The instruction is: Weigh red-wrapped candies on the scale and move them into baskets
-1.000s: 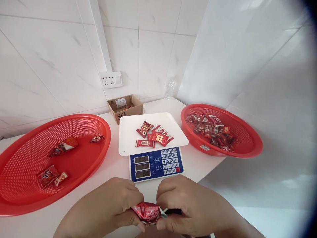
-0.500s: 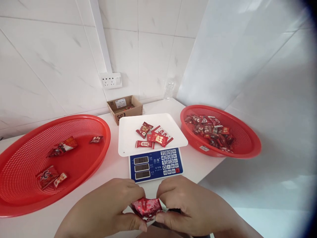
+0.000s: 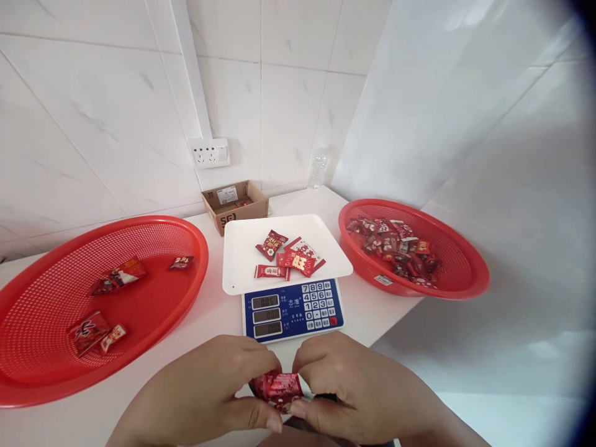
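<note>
Close to my body, a shiny red snack packet [image 3: 279, 386] is gripped between both hands. My left hand [image 3: 218, 388] pinches its left side, thumb below and fingers curled above. My right hand [image 3: 339, 379] pinches the right end the same way. The fingers hide part of the packet. Just beyond my hands stands a blue digital scale [image 3: 293, 332] with a keypad. Its white tray [image 3: 242, 248] carries several red wrapped snacks [image 3: 298, 262], some overlapping.
At the left stands a large red basket [image 3: 186, 292] with several packets in it. Another red basket [image 3: 460, 279], at the right, holds a pile of red packets. A cardboard box [image 3: 242, 213] and a clear plastic bottle [image 3: 319, 171] stand by the tiled wall.
My left hand has shifted slightly right, closer to my right hand, and the packet is a little more bunched between them. The snacks on the tray have not moved.
</note>
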Motion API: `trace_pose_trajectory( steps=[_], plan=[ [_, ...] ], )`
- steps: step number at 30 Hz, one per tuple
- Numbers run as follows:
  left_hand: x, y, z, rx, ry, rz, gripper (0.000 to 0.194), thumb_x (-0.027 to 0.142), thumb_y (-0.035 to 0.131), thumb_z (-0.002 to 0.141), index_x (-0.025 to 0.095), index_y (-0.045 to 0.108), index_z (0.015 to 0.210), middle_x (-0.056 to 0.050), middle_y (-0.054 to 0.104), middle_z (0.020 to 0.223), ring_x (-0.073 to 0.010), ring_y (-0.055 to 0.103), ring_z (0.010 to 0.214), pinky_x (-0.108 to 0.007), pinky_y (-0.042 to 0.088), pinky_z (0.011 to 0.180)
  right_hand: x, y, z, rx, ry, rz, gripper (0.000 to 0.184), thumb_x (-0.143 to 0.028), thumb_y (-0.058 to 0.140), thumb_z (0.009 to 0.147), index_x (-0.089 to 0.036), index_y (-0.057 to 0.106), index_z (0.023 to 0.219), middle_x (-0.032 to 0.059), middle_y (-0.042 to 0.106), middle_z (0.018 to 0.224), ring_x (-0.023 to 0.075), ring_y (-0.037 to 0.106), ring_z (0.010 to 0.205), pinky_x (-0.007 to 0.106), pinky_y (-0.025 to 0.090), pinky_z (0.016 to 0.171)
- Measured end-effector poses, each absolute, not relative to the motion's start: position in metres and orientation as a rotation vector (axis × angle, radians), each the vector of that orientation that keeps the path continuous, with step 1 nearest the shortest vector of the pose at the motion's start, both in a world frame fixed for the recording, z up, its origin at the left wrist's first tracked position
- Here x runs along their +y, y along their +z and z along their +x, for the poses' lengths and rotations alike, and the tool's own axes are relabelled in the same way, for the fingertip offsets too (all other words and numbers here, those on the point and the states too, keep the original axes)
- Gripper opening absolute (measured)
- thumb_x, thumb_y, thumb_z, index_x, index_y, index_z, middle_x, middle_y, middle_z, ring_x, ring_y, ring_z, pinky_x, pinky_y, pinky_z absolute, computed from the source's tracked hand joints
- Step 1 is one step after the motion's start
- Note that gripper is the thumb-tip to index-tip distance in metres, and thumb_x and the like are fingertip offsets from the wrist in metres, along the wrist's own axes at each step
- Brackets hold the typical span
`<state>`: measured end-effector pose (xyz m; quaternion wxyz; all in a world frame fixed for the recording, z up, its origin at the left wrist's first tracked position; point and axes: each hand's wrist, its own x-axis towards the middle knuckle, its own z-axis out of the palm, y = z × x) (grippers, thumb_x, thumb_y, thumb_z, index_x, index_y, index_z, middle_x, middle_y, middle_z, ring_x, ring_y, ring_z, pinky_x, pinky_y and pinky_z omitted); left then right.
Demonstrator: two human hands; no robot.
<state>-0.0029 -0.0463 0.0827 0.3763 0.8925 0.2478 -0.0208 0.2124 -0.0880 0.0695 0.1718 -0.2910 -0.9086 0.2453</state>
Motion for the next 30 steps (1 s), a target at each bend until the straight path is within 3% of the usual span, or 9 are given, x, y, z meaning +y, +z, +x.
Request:
trace_pose_trajectory(
  steps=[8,13,16,18,24,30],
  plan=[
    [-0.045,0.082,-0.003,0.747,-0.007,2.334,0.031,0.049,0.049,0.087,0.020,0.054,0.077,0.000,0.061,0.077,-0.0136,0.053,0.067,-0.022,0.033,0.057,-0.088,0.074,0.212,-2.458,0.757,-1.071,0.022,-0.029,0.049,0.090,-0.017,0.054,0.073,0.0003,0.056,0.072,0.0106,0.048,0.065,0.021,0.036,0.057],
    [-0.038,0.075,-0.006,1.063,0.339,2.215,0.037,0.053,0.046,0.086,0.028,0.054,0.113,-0.004,0.064,0.103,-0.0184,0.059,0.089,-0.028,0.046,0.074,-0.074,0.077,0.222,-2.102,0.638,-1.336,0.019,-0.024,0.051,0.087,-0.019,0.049,0.070,-0.0034,0.052,0.065,0.0095,0.046,0.059,0.020,0.035,0.055],
    [-0.034,0.073,-0.010,1.345,0.573,2.077,0.043,0.055,0.045,0.085,0.031,0.050,0.121,-0.004,0.063,0.107,-0.0185,0.060,0.090,-0.029,0.050,0.071,-0.047,0.072,0.234,-1.798,0.397,-1.473,0.015,-0.028,0.052,0.086,-0.020,0.053,0.074,-0.0026,0.054,0.065,0.0111,0.048,0.057,0.022,0.038,0.052],
    [-0.032,0.073,-0.013,1.417,0.663,2.020,0.044,0.057,0.045,0.084,0.032,0.052,0.119,-0.003,0.064,0.104,-0.0179,0.061,0.087,-0.028,0.052,0.067,-0.022,0.063,0.242,-1.686,0.217,-1.479,0.009,-0.026,0.053,0.085,-0.020,0.059,0.085,0.0010,0.061,0.076,0.0140,0.055,0.065,0.024,0.043,0.058],
    [-0.032,0.074,-0.016,1.397,0.715,2.048,0.039,0.056,0.046,0.083,0.031,0.058,0.111,-0.001,0.067,0.097,-0.0166,0.062,0.084,-0.027,0.053,0.067,0.037,0.035,0.241,-1.831,0.022,-1.645,0.022,-0.016,0.048,0.086,-0.019,0.068,0.094,0.0075,0.066,0.095,0.0208,0.060,0.089,0.033,0.048,0.077],
    [-0.032,0.075,-0.015,1.383,0.718,2.080,0.037,0.055,0.046,0.084,0.031,0.060,0.108,0.000,0.068,0.092,-0.0165,0.063,0.082,-0.026,0.053,0.065,0.026,0.029,0.233,-2.035,0.030,-1.642,0.025,-0.030,0.053,0.088,-0.022,0.067,0.108,0.0072,0.065,0.112,0.0251,0.055,0.106,0.040,0.045,0.091]
  ],
)
